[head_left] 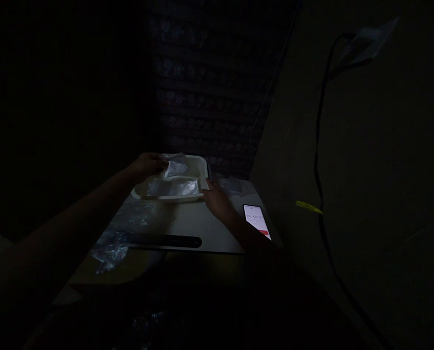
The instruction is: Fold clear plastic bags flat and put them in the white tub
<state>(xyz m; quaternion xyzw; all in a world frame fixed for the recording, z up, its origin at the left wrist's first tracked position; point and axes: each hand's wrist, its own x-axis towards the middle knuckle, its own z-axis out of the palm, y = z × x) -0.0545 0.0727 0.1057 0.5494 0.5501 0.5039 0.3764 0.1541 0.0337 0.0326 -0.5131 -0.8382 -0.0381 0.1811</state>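
In the dim head view, a pale shallow tray (pixel 204 167) sits on a small white table (pixel 187 218). My left hand (pixel 149 164) reaches over the tray's left side, its fingers pinched on a clear plastic packet (pixel 176 165). What the packet holds is too dark to make out. Another shiny clear plastic packet (pixel 173 187) lies flat inside the tray, toward its near side. My right hand (pixel 217 199) grips the tray's right rim near the front corner.
A lit phone (pixel 256 219) showing a timer lies at the table's right. Crumpled clear plastic (pixel 111 248) hangs over the front left edge; more plastic (pixel 229 185) lies behind my right hand. A dark cable (pixel 317 160) with a yellow tag (pixel 309 207) runs down the right wall.
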